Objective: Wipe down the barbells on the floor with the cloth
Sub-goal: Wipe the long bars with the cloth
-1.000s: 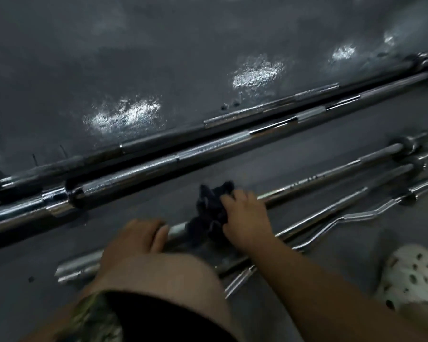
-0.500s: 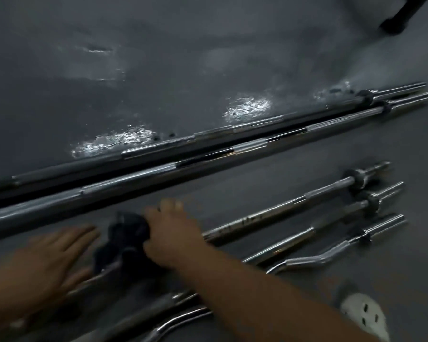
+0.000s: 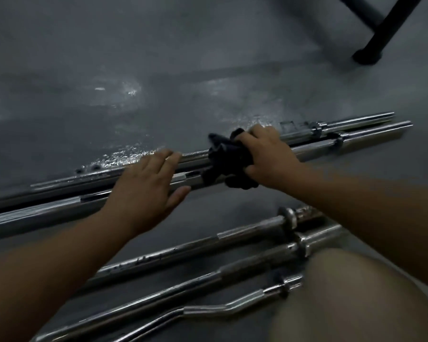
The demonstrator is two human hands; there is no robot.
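On the grey floor [image 3: 208, 58] two long barbells lie side by side, the far long barbell [image 3: 356, 121] just beside the near long barbell [image 3: 35, 214]. The right grip [image 3: 269, 156] is curled tight around a bunched dark cloth [image 3: 229, 160] and holds it down on this pair, toward their right ends. The cloth overlaps both shafts. The left grip [image 3: 143, 191] is wide, fingers straight and together, lying flat on the near long barbell just left of the cloth. Nearer the person, well apart from the pair, lie three shorter bars: a straight bar [image 3: 232, 236], a second straight bar [image 3: 257, 264] and a curl bar [image 3: 208, 310]. A bare knee [image 3: 356, 292] covers their right ends. A black frame leg [image 3: 381, 33] stands on the floor at the upper right.
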